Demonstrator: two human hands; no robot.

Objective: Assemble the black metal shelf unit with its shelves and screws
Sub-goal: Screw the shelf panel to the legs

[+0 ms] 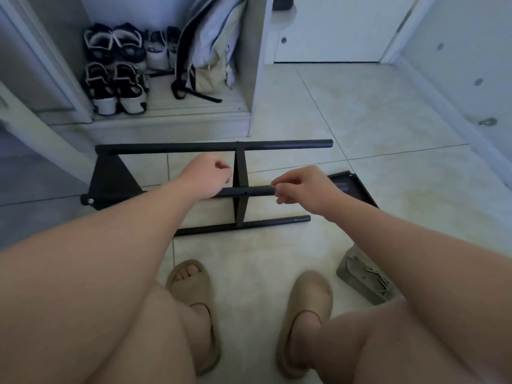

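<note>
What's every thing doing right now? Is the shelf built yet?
shelf frame: lying on its side on the floor, only partly built.
middle tube: one hole with no screw.
right hand: fingers curled round the middle tube.
left hand: pinching a tiny piece, maybe a screw.
loose shelf: lying on the floor, not fitted.
screws: loose pile on a grey pack.

Loose shelf (357, 189) partly behind right hand (304, 187)

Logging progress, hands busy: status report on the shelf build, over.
Right hand pinches middle pole end. Left hand curled near crosspiece, contents unclear. Frame lies on floor, loose shelf behind right hand. Screws loose on grey tray.
</note>
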